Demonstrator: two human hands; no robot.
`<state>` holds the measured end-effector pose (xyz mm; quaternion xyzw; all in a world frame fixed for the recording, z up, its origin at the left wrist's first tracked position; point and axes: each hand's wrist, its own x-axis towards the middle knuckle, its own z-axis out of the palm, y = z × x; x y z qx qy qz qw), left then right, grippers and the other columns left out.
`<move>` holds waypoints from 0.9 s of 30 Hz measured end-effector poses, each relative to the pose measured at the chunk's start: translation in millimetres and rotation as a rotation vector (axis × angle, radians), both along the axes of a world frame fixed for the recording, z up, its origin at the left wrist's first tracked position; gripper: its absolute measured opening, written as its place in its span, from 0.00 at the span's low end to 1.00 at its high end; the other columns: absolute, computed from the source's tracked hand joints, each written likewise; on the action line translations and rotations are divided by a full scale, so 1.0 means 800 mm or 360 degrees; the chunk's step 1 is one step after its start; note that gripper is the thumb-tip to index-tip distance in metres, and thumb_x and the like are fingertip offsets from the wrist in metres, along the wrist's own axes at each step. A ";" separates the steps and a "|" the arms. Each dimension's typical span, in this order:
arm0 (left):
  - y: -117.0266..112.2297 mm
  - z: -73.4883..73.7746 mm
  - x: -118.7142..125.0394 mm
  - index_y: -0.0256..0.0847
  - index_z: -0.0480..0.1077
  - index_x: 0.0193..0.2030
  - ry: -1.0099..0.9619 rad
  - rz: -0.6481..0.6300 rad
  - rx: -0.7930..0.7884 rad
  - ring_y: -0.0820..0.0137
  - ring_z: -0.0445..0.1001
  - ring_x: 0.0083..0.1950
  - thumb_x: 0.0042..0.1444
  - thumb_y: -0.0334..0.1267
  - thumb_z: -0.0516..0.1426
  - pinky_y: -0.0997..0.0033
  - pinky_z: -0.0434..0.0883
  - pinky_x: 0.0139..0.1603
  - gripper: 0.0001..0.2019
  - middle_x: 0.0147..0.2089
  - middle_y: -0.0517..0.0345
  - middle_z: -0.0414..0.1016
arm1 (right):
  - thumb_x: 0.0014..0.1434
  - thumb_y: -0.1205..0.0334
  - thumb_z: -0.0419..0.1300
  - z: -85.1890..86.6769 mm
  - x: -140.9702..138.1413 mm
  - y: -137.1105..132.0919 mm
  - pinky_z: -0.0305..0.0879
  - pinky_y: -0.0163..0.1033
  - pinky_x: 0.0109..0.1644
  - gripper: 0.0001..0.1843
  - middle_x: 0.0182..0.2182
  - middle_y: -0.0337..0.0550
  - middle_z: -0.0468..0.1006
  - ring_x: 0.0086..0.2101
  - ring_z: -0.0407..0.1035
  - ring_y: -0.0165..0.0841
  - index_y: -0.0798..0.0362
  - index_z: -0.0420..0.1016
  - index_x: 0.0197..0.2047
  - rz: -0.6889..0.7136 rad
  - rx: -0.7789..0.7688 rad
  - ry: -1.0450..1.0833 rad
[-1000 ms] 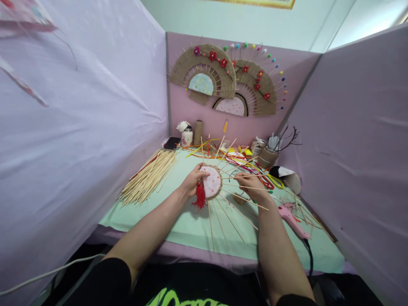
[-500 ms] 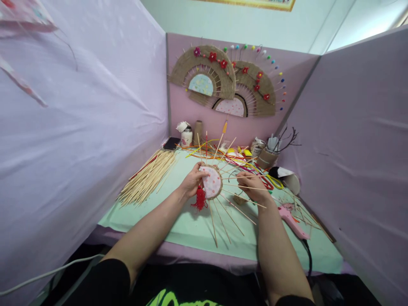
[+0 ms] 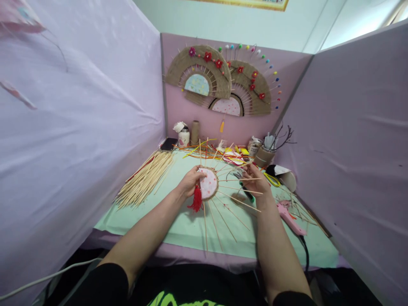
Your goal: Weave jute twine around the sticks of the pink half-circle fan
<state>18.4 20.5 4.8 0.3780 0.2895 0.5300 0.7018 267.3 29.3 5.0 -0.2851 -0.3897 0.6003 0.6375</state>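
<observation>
My left hand (image 3: 190,182) grips the straight edge of a small half-round fan base (image 3: 208,183), with the thumb on its pink-dotted white face. Thin bamboo sticks (image 3: 228,219) fan out from its curved rim. A red tassel (image 3: 196,199) hangs beside my left hand. At the right side of the fan, my right hand (image 3: 257,180) has its fingertips closed at the outer end of one upper stick (image 3: 236,167). Other sticks pass in front of the palm. Behind them lie a green-handled tool (image 3: 247,193) and a brown twine bundle (image 3: 238,198), both partly hidden.
A heap of bamboo sticks (image 3: 145,178) lies left, near a phone (image 3: 168,144). A pink glue gun (image 3: 291,219) with its cord rests right. Coloured pipe cleaners, a jar (image 3: 184,138) and a holder with twigs (image 3: 264,156) line the back. Finished fans (image 3: 199,63) hang on the partition.
My right hand has shifted up toward a higher stick, its fingers less curled. The fan has turned slightly in my left hand, and more of the green-handled tool shows. The camera view has shifted slightly.
</observation>
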 end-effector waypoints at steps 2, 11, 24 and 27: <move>0.001 -0.002 0.001 0.38 0.63 0.37 0.0068 -0.0041 -0.0032 0.73 0.74 0.27 0.39 0.25 0.61 0.75 0.71 0.29 0.18 0.33 0.57 0.77 | 0.49 0.56 0.67 0.002 0.002 0.000 0.54 0.29 0.19 0.12 0.28 0.33 0.72 0.18 0.51 0.20 0.49 0.72 0.35 -0.0062 0.0042 0.0110; 0.006 -0.012 0.002 0.35 0.66 0.39 0.0315 -0.0190 -0.0140 0.75 0.73 0.24 0.40 0.24 0.58 0.78 0.69 0.26 0.16 0.30 0.56 0.77 | 0.54 0.47 0.61 0.004 0.000 -0.003 0.56 0.31 0.22 0.12 0.28 0.34 0.75 0.19 0.55 0.21 0.47 0.75 0.33 -0.0271 0.0232 0.0218; 0.007 -0.011 0.002 0.34 0.69 0.36 0.0301 -0.0170 -0.0194 0.75 0.72 0.23 0.40 0.23 0.58 0.78 0.68 0.24 0.13 0.27 0.57 0.76 | 0.51 0.48 0.62 0.002 -0.004 -0.001 0.56 0.32 0.23 0.14 0.23 0.35 0.70 0.20 0.58 0.23 0.51 0.74 0.29 -0.0572 0.0408 0.0151; 0.010 -0.014 0.001 0.34 0.69 0.35 0.0238 -0.0164 -0.0187 0.73 0.73 0.24 0.40 0.24 0.59 0.76 0.69 0.25 0.12 0.28 0.55 0.76 | 0.51 0.46 0.62 0.003 -0.003 -0.001 0.57 0.33 0.24 0.16 0.22 0.36 0.69 0.22 0.61 0.25 0.50 0.72 0.28 -0.0654 0.0346 0.0047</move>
